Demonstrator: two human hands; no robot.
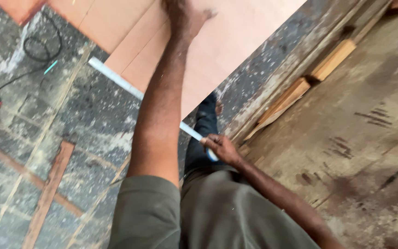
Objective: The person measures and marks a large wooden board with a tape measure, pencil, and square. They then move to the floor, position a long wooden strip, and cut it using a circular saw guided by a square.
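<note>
Nearest us, our right hand (pixel 220 147) clamps the end of a pale straightedge (pixel 116 78), which runs under our left arm beside the plywood sheet (pixel 217 50). Our left hand (pixel 185 16) lies open on that sheet. Past the sheet's left corner lies a black cable (pixel 40 48).

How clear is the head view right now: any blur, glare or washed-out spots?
Head view: motion-smeared overall; left hand blurred and cut by the top edge; plywood sheet washed out pale; right hand on the long white strip reads sharper; no hard shadows.
</note>
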